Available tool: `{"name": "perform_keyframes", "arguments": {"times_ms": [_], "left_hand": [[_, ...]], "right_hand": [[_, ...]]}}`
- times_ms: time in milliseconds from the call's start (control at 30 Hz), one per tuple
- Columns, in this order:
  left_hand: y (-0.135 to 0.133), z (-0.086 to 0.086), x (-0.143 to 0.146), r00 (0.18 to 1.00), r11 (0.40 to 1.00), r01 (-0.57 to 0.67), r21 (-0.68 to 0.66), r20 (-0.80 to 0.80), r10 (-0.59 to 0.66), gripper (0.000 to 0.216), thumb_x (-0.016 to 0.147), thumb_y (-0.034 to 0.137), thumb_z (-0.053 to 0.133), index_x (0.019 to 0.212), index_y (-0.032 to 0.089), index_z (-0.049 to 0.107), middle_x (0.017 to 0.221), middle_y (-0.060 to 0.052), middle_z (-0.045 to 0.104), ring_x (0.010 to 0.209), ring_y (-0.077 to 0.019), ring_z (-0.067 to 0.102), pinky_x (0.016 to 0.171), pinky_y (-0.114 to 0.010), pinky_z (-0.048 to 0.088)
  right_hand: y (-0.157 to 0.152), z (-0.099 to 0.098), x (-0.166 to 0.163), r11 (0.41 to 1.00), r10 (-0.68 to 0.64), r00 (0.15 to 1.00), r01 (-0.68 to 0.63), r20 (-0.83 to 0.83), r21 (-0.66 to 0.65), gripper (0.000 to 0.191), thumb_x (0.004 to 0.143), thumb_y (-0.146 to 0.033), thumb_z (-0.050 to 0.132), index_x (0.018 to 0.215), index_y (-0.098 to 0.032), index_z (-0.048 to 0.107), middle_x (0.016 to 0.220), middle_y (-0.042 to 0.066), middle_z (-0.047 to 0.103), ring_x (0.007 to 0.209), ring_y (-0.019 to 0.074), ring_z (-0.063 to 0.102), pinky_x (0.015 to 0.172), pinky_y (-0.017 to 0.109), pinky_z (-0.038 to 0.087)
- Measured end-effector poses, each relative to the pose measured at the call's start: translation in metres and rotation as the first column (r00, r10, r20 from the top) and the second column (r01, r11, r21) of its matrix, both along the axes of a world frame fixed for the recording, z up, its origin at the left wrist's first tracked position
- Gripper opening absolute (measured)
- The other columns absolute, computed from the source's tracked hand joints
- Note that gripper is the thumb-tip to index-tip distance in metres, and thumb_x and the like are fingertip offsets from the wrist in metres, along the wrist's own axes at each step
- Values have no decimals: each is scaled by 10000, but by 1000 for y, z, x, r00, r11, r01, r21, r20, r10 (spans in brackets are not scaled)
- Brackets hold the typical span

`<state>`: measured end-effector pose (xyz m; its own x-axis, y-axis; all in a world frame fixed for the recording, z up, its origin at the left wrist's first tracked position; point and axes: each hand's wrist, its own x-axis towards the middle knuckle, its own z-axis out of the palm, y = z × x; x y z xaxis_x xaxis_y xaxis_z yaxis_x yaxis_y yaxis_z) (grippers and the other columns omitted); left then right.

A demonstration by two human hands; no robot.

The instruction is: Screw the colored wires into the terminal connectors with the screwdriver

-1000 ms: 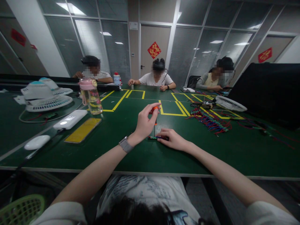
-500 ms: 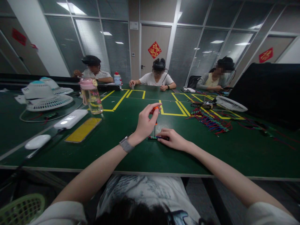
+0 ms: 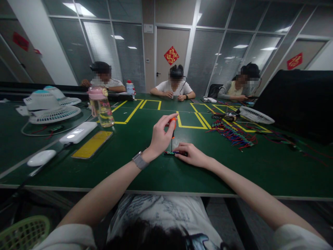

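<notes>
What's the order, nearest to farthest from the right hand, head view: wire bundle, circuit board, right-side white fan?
1. circuit board, touched by the right hand.
2. wire bundle, on the table to the right.
3. white fan, farther right, behind the bundle.

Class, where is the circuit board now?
Head view, centre: the board lies on the table, held by the right hand, below the screwdriver.

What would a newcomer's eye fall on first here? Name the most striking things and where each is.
At the centre of the green table, the left hand holds an orange-handled screwdriver upright over a small circuit board that the right hand steadies. To the right lies a bundle of coloured wires; to the left stands a pink-lidded bottle.
</notes>
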<state>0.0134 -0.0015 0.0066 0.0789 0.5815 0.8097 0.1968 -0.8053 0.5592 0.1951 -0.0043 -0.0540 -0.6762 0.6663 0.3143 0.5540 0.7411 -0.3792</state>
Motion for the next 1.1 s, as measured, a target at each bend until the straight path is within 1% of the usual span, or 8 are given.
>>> {"name": "perform_keyframes", "arguments": {"times_ms": [200,300,400,500,633,867,967,1100], "left_hand": [[-1,2,0,996,993,-78,90,-38,82,138,877,207,617,995,203,689,901,-21,573,811,-118,568,744,-233,481],[-2,2,-1,996,994,-75,85,-36,78,168,921,214,546,1007,209,690,905,-25,565,832,-124,569,748,-238,478],[-1,1,-2,998,996,-45,74,-39,48,262,965,186,438,1080,219,671,1005,-43,609,944,-143,590,828,-266,477],[1,0,-1,1000,999,-4,48,-15,5,278,971,184,422,1138,213,642,1075,-54,642,991,-152,611,855,-277,484],[3,-2,1,1000,999,-14,33,-1,15,238,939,196,500,1134,204,636,1060,-55,647,942,-144,622,781,-246,509],[0,0,0,995,992,-93,84,-34,97,174,875,185,611,1038,201,672,955,-33,589,873,-131,581,756,-233,494],[0,0,-1,997,995,-72,63,-20,74,179,918,209,549,1042,205,677,955,-36,587,848,-126,585,737,-235,493],[1,0,-2,999,997,-37,70,-8,38,263,965,185,437,1098,215,662,1039,-46,641,941,-139,612,822,-265,495]], "right_hand": [[1,-1,-1,1000,-7,1000,7,5,7,246,918,-262,553,1077,-161,711,868,58,620,731,146,587,672,252,455],[1,-1,-1,1000,-6,1000,6,4,7,245,918,-259,552,1075,-160,712,866,57,617,728,145,585,674,252,454],[1,-1,-1,1000,0,1000,0,-1,0,249,918,-258,553,1084,-158,709,883,61,617,732,145,585,671,249,453],[1,-1,-1,1000,-1,1000,1,3,1,248,918,-256,554,1085,-158,709,880,60,614,725,142,580,667,247,448],[0,-1,0,1000,2,1000,-2,-1,0,249,918,-250,553,1093,-164,708,875,56,616,727,141,581,664,244,443],[0,-1,0,1000,-6,1000,6,-5,2,238,909,-243,565,1078,-161,712,869,58,618,735,147,584,671,250,446],[1,-2,-1,1000,-7,1000,7,-7,2,238,910,-246,565,1082,-166,710,875,56,615,726,143,581,667,249,447],[1,-2,0,1000,-4,1000,4,-4,-5,240,913,-250,561,1080,-158,707,874,56,613,722,142,582,665,248,448]]}}
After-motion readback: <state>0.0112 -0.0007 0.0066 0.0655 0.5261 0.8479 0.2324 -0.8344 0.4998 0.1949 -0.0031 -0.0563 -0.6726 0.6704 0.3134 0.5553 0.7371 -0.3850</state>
